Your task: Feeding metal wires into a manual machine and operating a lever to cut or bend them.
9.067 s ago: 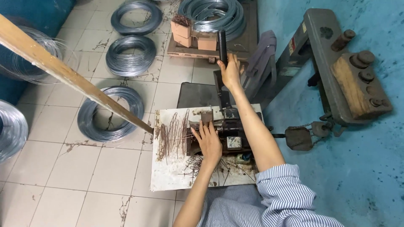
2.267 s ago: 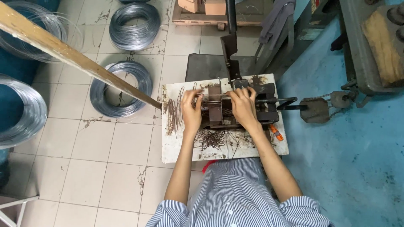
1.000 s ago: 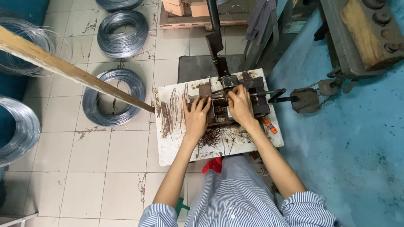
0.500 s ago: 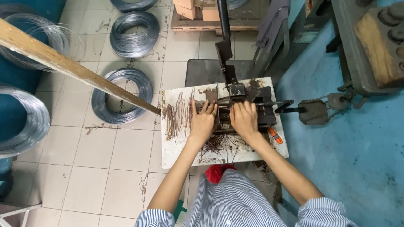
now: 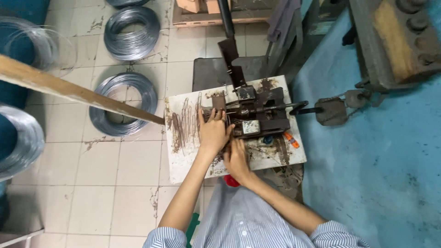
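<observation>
Right hand has dropped back from the cutting jig to the near edge of the surface; left hand stays at the jig's left end.

The left hand (image 5: 213,131) lies flat and open, fingers spread, pressing on the dark metal wire-cutting jig (image 5: 255,117) at the middle of the white surface (image 5: 183,158). The right hand (image 5: 236,158) rests fingers-down among the loose rusty wire offcuts (image 5: 220,160) near the front edge; whether it pinches any cannot be told. A row of cut wire pieces (image 5: 183,121) lies toward the left edge. The likely risks: fingers this close to the blade under the long lever (image 5: 229,41) could be nipped if it drops, and sharp offcut ends could prick the right palm or scatter off the front edge.
</observation>
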